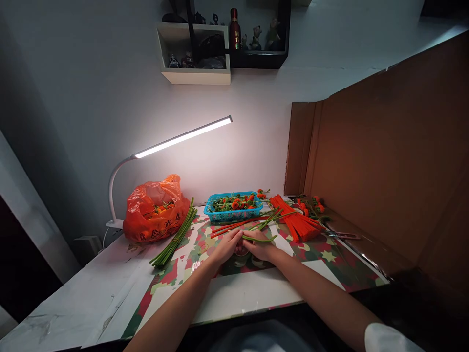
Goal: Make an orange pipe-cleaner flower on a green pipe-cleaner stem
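My left hand [227,246] and my right hand [261,248] meet at the middle of the table over a patterned red and green sheet [326,254]. Both are closed together on a green fuzzy stem [261,239] that sticks out to the right across my right hand. A few loose green and orange stems [252,223] lie just beyond the fingers. A blue basket [233,207] of small orange and green pieces stands behind them.
A bundle of green stems [174,240] lies at the left. An orange plastic bag [155,209] sits by the lamp [176,142]. A bundle of orange stems [295,219] and scissors [340,235] lie right. A cardboard wall [388,146] stands on the right.
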Demonstrator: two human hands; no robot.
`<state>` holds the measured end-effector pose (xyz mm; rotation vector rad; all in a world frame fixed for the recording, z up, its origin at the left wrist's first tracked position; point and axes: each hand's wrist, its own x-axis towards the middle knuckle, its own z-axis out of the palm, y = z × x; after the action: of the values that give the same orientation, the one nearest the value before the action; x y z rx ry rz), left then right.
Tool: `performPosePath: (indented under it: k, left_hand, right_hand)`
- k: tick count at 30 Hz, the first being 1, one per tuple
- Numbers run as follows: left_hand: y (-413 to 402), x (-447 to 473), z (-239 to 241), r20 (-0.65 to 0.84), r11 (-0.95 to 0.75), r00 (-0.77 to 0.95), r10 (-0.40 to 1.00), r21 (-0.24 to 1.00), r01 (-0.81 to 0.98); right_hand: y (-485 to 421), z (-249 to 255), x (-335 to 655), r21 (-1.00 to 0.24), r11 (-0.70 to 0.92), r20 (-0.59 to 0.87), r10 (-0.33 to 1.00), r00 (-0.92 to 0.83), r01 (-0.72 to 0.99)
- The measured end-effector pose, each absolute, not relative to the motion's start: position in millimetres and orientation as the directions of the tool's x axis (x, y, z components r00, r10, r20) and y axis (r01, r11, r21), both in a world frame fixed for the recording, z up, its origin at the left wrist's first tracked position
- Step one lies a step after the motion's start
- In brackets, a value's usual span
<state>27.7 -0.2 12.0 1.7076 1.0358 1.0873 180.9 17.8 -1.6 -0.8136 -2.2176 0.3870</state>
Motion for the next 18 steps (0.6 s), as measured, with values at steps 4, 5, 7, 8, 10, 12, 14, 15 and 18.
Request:
performPosePath:
  k: [4,5,7,8,10,12,14,15,18]
  left_hand:
    - [-2.0,27.7,14.3,0.275,-0.344,0.278,0.92,0.908,0.238]
    - [-1.8,27.4,14.1,0.28,-0.351,0.282,0.918,0.904,0.245]
    - [-0.6,26.7,12.1,0.281,-0.356,0.288,0.915,0.9,0.252]
    - [0.5,26.3,10.5,0.276,-0.351,0.291,0.916,0.902,0.25]
    - [3.1,25.5,6.6,0.257,-0.333,0.3,0.919,0.912,0.24]
    - [5.3,24.8,3.2,0.239,-0.315,0.308,0.921,0.922,0.227]
    - [6.5,24.5,1.7,0.233,-0.309,0.313,0.921,0.925,0.221]
    - [6.5,24.4,1.8,0.233,-0.31,0.313,0.921,0.924,0.224]
    - [4.8,24.6,5.2,0.267,-0.345,0.296,0.917,0.904,0.251]
  right_hand:
    - [16.9,-0.8,180.9,-0.507,0.739,0.519,0.673,-0.527,0.444]
    - [16.6,-0.6,180.9,-0.508,0.74,0.52,0.672,-0.528,0.441]
    - [16.1,-0.1,180.8,-0.506,0.744,0.522,0.667,-0.533,0.436]
    - [16.0,0.1,180.7,-0.504,0.746,0.522,0.665,-0.534,0.436]
    - [16.0,0.6,180.6,-0.5,0.745,0.519,0.666,-0.536,0.442]
    - [15.9,1.3,180.5,-0.496,0.743,0.517,0.669,-0.534,0.45]
    - [15.3,2.2,180.5,-0.499,0.741,0.517,0.671,-0.532,0.449]
    - [14.9,2.7,180.5,-0.504,0.741,0.515,0.67,-0.534,0.444]
    - [13.9,3.5,180.6,-0.516,0.743,0.514,0.667,-0.54,0.427]
